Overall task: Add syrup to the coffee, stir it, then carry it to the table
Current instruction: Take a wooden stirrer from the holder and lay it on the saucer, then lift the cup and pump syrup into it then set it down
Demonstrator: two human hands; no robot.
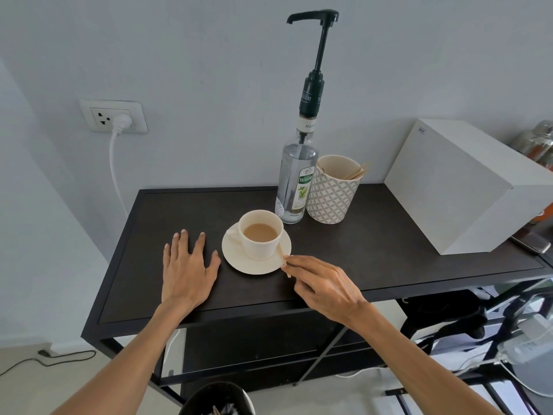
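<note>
A cream cup [261, 235] of milky coffee stands on a cream saucer [239, 259] on the dark shelf top. A thin wooden stirrer [281, 255] lies slanted on the saucer's right side against the cup. My right hand [321, 284] pinches the stirrer's near end at the saucer's rim. My left hand [188, 269] rests flat on the shelf top, fingers spread, just left of the saucer. Behind the cup stands a clear syrup bottle [294, 181] with a tall dark pump.
A patterned cup [330, 194] holding wooden stirrers stands right of the bottle. A big white box [466, 187] fills the right of the dark shelf top [389, 253]. A wall socket [115, 116] with a white cable is at left. A black bin [217, 399] is below.
</note>
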